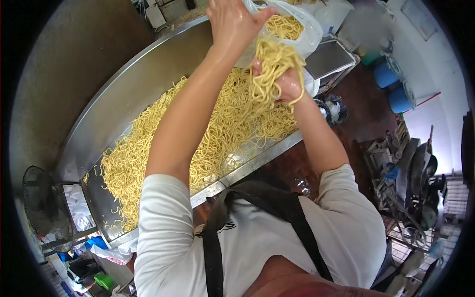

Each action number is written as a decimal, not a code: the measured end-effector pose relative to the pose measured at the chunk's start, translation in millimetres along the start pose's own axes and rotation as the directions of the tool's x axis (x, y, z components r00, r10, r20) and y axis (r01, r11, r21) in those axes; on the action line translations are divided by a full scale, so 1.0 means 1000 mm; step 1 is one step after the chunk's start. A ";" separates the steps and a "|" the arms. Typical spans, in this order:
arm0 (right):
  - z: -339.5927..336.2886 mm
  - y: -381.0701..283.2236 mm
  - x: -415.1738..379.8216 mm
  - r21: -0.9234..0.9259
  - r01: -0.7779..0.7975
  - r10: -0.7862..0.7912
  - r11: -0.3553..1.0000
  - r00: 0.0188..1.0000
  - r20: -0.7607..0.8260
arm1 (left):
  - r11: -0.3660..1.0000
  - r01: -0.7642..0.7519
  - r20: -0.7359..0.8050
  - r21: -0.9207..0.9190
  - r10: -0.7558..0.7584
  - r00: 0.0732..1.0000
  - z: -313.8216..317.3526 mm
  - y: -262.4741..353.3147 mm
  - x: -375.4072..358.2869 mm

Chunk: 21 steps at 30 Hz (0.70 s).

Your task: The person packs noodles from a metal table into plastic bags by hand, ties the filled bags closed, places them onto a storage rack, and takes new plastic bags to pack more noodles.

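A broad heap of yellow noodles point(133, 153) lies in a large metal tray point(148, 59). My right hand point(289, 84) is raised over the tray's right part with a clump of noodles point(272, 64) in it, strands hanging over the fingers and wrist. Just beyond it, a clear plastic bag point(309, 22) stands open with noodles inside. At the top edge, my left hand point(232, 24) is beside the bag's mouth, thumb stretched out and apart; its fingertips are partly cut off by the frame.
A flat metal tray point(329, 58) is right of the bag. Blue containers point(387, 74) stand against the right wall, with a rack of pans point(420, 168) below. A fan point(47, 208) stands at the far left, and a green object point(104, 280) is at the lower left.
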State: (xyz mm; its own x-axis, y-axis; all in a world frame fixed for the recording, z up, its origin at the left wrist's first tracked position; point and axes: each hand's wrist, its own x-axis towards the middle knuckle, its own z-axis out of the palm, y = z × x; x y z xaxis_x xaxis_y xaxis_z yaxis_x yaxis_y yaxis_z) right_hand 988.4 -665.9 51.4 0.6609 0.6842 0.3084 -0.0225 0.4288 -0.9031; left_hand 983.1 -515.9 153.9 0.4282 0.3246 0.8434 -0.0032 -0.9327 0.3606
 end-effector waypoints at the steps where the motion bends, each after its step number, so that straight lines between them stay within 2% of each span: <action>1: -0.007 -0.010 0.011 -0.075 0.017 -0.015 0.997 0.999 0.028 | 0.993 0.067 0.014 0.097 -0.069 0.998 0.013 -0.003 0.009; 2: -0.006 -0.028 0.023 0.003 0.061 -0.061 0.998 0.995 0.075 | 0.978 0.189 0.205 0.087 -0.203 0.958 0.028 -0.018 0.020; 3: -0.004 -0.048 0.036 0.085 0.100 -0.110 0.991 0.987 0.116 | 0.947 0.304 0.389 0.101 -0.319 0.864 0.039 -0.031 0.026; 4: -0.004 -0.067 0.055 0.104 0.126 -0.140 0.987 0.980 0.140 | 0.905 0.396 0.338 -0.154 -0.328 0.882 0.046 -0.041 0.025; 5: -0.004 -0.085 0.074 0.080 0.141 -0.152 0.987 0.977 0.148 | 0.802 0.443 0.289 -0.401 -0.349 0.892 0.052 -0.050 0.022; 6: -0.004 -0.104 0.094 0.041 0.162 -0.167 0.986 0.974 0.152 | 0.646 0.441 0.244 -0.623 -0.376 0.894 0.055 -0.058 0.023; 7: -0.002 -0.122 0.115 -0.028 0.175 -0.169 0.984 0.972 0.161 | 0.404 0.541 0.343 -0.738 -0.465 0.816 0.055 -0.066 0.029; 9: -0.003 -0.144 0.147 -0.212 0.173 -0.137 0.962 0.975 0.175 | -0.159 0.596 0.579 -0.787 -0.525 0.624 0.053 -0.077 0.036; 10: -0.004 -0.148 0.163 -0.345 0.153 -0.094 0.926 0.979 0.183 | -0.290 0.534 0.603 -0.794 -0.487 0.632 0.035 -0.063 0.037; 11: -0.008 -0.146 0.172 -0.500 0.134 -0.046 0.856 0.982 0.184 | -0.353 0.527 0.634 -0.773 -0.423 0.647 0.028 -0.061 0.035; 13: -0.017 -0.129 0.186 -0.775 0.085 0.082 0.626 0.981 0.174 | -0.470 0.518 0.678 -0.715 -0.284 0.678 0.020 -0.061 0.035; 15: -0.029 -0.104 0.191 -0.929 0.089 0.169 0.359 0.973 0.159 | -0.384 0.551 0.662 -0.741 -0.280 0.695 0.016 -0.055 0.032; 17: -0.035 -0.083 0.186 -0.986 0.100 0.199 0.136 0.972 0.126 | -0.309 0.584 0.657 -0.751 -0.257 0.709 0.015 -0.052 0.033; 21: -0.038 -0.080 0.169 -0.987 0.032 0.235 -0.159 0.972 -0.006 | -0.218 0.650 0.685 -0.728 -0.199 0.701 0.012 -0.042 0.032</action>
State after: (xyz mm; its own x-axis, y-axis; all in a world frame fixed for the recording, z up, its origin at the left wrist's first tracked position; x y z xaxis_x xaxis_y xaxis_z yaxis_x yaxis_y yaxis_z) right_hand 1130.0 -607.3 164.4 0.6418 0.7620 0.0859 0.7650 -0.6284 -0.1410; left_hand 1008.0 -468.2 161.0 0.9196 0.3057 0.2468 -0.3795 0.5285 0.7594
